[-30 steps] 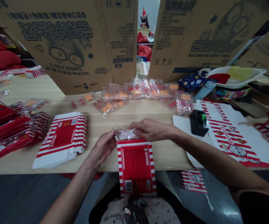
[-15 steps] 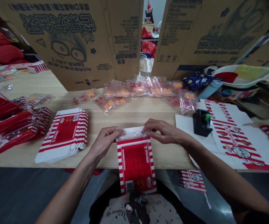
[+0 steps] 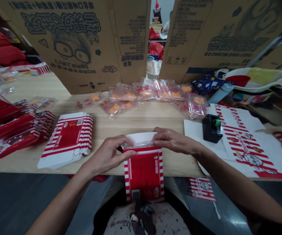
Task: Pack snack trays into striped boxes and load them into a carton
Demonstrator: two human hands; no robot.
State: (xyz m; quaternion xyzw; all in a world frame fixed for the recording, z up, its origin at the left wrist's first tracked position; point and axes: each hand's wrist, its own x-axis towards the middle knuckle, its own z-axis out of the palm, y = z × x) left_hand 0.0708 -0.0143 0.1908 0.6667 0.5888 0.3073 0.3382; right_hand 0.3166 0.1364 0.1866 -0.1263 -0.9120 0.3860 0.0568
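Note:
A red box with red-and-white striped edges (image 3: 144,173) stands on end against the table's front edge, its open mouth (image 3: 139,138) at the top. My left hand (image 3: 106,155) grips its upper left corner, thumb across the red face. On the upper right corner my right hand (image 3: 172,141) pinches the rim. A clear plastic packet shows just inside the mouth.
A stack of flat striped boxes (image 3: 67,138) lies to the left, with red packs (image 3: 6,130) beyond it. Clear bags of orange pieces (image 3: 141,96) line the table's back. A black tape dispenser (image 3: 211,128) and striped sheets (image 3: 243,147) lie at right. Big cardboard cartons (image 3: 77,42) stand behind.
The clear packet that stuck out of the box top has gone down inside. My left hand shifted onto the box's front corner; the white inner rim now shows.

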